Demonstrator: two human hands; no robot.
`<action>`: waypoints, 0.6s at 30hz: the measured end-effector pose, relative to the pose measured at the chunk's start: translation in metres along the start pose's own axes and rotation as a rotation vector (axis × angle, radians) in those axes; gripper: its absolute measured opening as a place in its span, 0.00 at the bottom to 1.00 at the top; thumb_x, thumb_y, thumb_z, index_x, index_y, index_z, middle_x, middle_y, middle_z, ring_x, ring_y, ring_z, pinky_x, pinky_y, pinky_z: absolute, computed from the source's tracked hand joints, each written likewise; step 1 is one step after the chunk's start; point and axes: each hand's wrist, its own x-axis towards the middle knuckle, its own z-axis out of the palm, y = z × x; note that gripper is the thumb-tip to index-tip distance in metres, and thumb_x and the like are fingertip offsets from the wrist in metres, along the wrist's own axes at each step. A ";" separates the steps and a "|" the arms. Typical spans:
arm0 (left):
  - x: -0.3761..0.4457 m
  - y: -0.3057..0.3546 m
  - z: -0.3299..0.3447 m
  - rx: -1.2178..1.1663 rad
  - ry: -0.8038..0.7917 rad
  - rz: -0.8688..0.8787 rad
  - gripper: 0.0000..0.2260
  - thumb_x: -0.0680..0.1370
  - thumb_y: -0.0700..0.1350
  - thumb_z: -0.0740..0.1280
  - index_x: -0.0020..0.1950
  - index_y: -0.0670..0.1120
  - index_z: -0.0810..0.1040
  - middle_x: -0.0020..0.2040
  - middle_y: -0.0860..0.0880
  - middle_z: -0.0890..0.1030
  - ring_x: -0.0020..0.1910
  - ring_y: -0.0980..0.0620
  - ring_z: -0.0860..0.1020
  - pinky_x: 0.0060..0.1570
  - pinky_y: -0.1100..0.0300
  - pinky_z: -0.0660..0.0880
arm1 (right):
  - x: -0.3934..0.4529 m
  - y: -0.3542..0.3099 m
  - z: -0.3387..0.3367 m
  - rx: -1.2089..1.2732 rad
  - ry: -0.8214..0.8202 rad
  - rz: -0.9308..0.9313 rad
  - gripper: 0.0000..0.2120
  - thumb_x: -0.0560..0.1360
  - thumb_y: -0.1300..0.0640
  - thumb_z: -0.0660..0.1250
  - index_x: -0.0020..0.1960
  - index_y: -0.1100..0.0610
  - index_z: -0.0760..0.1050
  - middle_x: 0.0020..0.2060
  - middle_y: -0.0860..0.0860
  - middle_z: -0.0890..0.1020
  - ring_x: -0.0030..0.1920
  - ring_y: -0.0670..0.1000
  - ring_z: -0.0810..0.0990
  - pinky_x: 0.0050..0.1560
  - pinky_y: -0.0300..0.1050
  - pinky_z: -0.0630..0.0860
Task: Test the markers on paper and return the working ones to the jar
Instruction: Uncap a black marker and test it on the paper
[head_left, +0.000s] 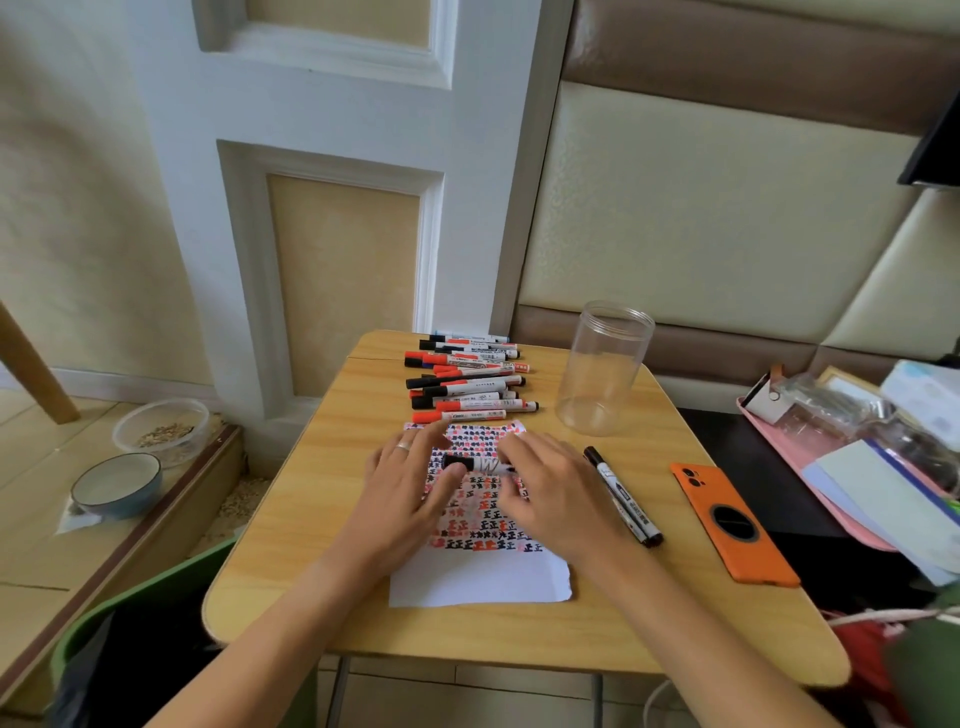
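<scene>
Markers (467, 379) on wooden table (322, 499)

Paper (480, 577): rows of red and black 正 marks; marker labels unreadable.

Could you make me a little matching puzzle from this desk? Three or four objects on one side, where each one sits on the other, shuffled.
Things:
1. clear jar
2. orange phone
3. sheet of paper
4. pile of markers

Places:
A. near the right edge of the table
B. under both hands
C. at the far edge, beyond the paper
D. upright, right of the pile

Pairs: 1-D, 2-A, 3-B, 4-C
</scene>
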 end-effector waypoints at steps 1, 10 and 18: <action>-0.001 0.002 -0.001 0.002 -0.017 0.043 0.23 0.83 0.64 0.50 0.75 0.56 0.67 0.61 0.61 0.76 0.65 0.60 0.70 0.66 0.55 0.62 | -0.010 -0.004 0.000 0.018 -0.007 0.010 0.07 0.74 0.61 0.67 0.50 0.55 0.72 0.39 0.47 0.73 0.39 0.47 0.69 0.41 0.38 0.67; -0.005 0.012 0.011 0.062 -0.167 0.165 0.20 0.85 0.61 0.45 0.48 0.52 0.70 0.40 0.55 0.75 0.41 0.54 0.71 0.46 0.56 0.62 | -0.042 -0.016 0.000 0.121 0.026 0.125 0.08 0.77 0.51 0.66 0.55 0.52 0.75 0.45 0.45 0.79 0.42 0.49 0.77 0.42 0.44 0.76; -0.002 0.013 0.009 -0.149 -0.253 0.172 0.17 0.86 0.56 0.53 0.44 0.48 0.71 0.34 0.51 0.73 0.33 0.52 0.69 0.34 0.60 0.64 | -0.040 -0.020 0.005 0.050 0.037 0.069 0.10 0.83 0.49 0.61 0.53 0.52 0.79 0.43 0.47 0.76 0.41 0.50 0.77 0.40 0.46 0.77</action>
